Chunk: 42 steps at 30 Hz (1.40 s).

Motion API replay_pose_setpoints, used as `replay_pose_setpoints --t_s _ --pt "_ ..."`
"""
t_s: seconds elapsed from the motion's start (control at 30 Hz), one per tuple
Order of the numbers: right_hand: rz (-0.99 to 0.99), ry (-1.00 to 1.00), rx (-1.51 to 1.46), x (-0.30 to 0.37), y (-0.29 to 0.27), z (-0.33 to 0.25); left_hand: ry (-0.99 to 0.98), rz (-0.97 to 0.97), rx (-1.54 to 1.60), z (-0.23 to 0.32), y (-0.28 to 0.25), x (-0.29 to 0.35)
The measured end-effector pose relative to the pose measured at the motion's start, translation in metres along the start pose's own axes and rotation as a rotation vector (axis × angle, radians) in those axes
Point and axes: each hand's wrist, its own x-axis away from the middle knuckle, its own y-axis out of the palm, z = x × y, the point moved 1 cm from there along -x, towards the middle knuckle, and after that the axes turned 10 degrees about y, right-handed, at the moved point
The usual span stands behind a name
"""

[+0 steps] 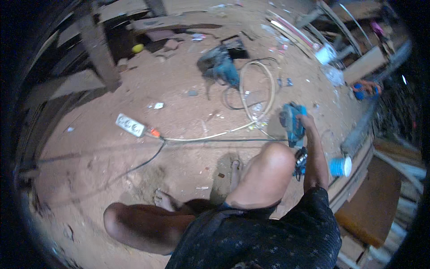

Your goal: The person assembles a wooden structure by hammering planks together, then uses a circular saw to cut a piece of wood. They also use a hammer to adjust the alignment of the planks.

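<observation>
Tool was in the right hand, fingers curled against its side; a machine lay unheld, ahead-left of that grip. Grasping looked done; what work remained couldn't be told.

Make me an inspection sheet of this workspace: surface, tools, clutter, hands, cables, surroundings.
Surface: reddish-brown sandy ground, uneven in places.
Tools: blue-green power tool right of the person's knee; a larger blue and dark tool farther off, details blurred.
Clutter: small scraps, including a white one; a blue-and-white container at the right.
Hands: right hand on the nearer tool, how firmly closed is unclear; left hand not in view.
Cables: pale cable, partly looped, and a dark cable cross the ground; white power strip at the left.
Surroundings: wooden framework upper left; brown board lower right.
</observation>
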Motion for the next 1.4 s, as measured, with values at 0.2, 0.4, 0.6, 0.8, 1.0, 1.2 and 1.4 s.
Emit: replay_pose_setpoints --t_s 0.2,0.4,0.6,0.8,1.0,1.2,1.4 --pt "0.402 -0.023 0.700 -0.084 -0.047 0.092 0.547 -0.427 0.375 0.242 0.070 -0.138" --pt "-0.511 -1.138 -0.035 0.293 0.124 -0.259 0.989 -0.174 0.527 0.387 0.090 -0.168" --pt "-0.375 -0.978 -0.107 0.315 0.090 -0.287 0.830 -0.187 0.662 0.333 0.107 -0.189" --pt "-0.567 -0.437 -0.010 0.140 -0.013 -0.189 0.061 -0.074 0.459 0.093 0.109 -0.116" --pt "-0.989 -0.521 0.410 0.210 0.177 -0.205 0.512 0.057 0.374 0.220 0.074 -0.127" --pt "-1.883 -0.382 -0.289 0.383 0.313 -0.312 1.108 -0.006 0.385 0.367 0.083 -0.121" --pt "-1.569 -0.277 -0.387 0.409 0.353 -0.362 1.012 -0.371 0.301 0.325 0.100 -0.055"
